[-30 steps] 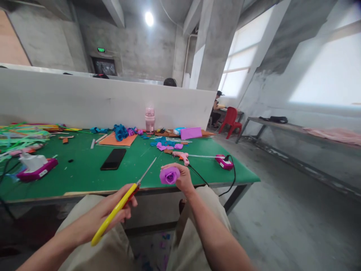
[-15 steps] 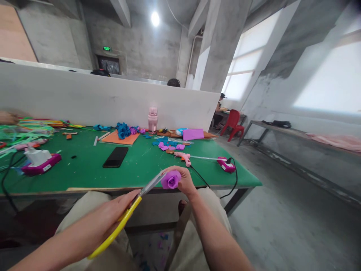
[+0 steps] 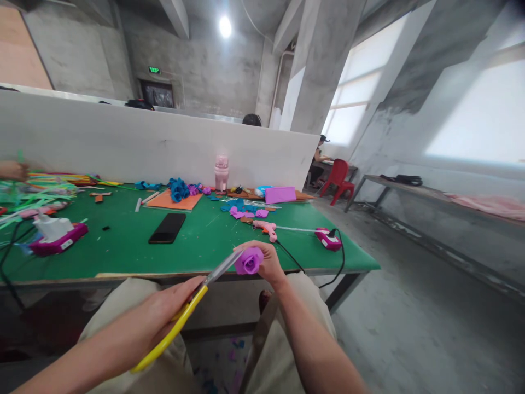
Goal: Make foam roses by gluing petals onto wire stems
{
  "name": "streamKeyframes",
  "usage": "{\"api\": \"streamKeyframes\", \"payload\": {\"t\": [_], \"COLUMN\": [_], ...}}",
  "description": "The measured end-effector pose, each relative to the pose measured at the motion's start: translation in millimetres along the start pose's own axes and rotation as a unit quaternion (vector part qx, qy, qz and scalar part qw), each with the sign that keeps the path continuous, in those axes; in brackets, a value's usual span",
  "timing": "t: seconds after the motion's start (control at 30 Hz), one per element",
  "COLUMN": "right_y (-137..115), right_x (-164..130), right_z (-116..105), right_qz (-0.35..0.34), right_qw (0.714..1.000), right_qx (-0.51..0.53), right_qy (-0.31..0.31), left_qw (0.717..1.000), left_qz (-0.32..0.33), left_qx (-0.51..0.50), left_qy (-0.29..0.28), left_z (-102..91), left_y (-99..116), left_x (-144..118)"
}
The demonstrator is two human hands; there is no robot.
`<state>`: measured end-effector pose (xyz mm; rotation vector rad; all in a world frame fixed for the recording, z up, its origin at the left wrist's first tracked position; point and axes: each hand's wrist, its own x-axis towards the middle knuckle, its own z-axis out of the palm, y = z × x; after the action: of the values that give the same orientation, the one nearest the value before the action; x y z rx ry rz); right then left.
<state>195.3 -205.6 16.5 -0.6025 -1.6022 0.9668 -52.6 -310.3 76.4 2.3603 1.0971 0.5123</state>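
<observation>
My left hand (image 3: pixel 176 306) is closed on the yellow-handled scissors (image 3: pixel 172 336), whose metal blades point up and to the right. The blade tips meet the left edge of a purple paper rose (image 3: pixel 249 261). My right hand (image 3: pixel 268 262) holds that rose from behind and from the right, its fingers partly hidden by the petals. Both hands are in front of the table's near edge, above my lap. On the table beyond lies a pink glue gun (image 3: pixel 266 229) with a clear glue stick in its back.
The green table (image 3: pixel 213 249) bears a black phone (image 3: pixel 167 228), blue paper flowers (image 3: pixel 179 190) on an orange sheet, a pink bottle (image 3: pixel 221 174), purple and blue scraps (image 3: pixel 241 210), and magenta power sockets (image 3: pixel 328 239). Another person's hand (image 3: pixel 14 171) is at the far left over coloured strips.
The scissor blades look closer together at the rose's edge. My hands have hardly moved. At the far left, the other person's hand now holds something green upright.
</observation>
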Motion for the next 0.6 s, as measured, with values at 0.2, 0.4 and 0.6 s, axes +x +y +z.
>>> {"api": "streamKeyframes", "payload": {"t": [0.2, 0.4, 0.6], "right_y": [-0.5, 3.6, 3.3], "right_x": [0.2, -0.8, -0.6], "right_z": [0.0, 0.0, 0.3], "right_qz": [0.003, 0.003, 0.004], "right_qw": [1.000, 1.000, 1.000], "right_qx": [-0.018, 0.006, 0.001], "right_qy": [-0.007, 0.008, 0.009], "left_qw": [1.000, 1.000, 0.999], "left_qz": [0.013, 0.009, 0.001], "left_qx": [-0.001, -0.011, -0.013], "left_qy": [0.006, -0.014, -0.035], "left_z": [0.6, -6.0, -7.5], "left_y": [-1.8, 11.7, 15.9], "left_x": [0.4, 5.7, 7.3]}}
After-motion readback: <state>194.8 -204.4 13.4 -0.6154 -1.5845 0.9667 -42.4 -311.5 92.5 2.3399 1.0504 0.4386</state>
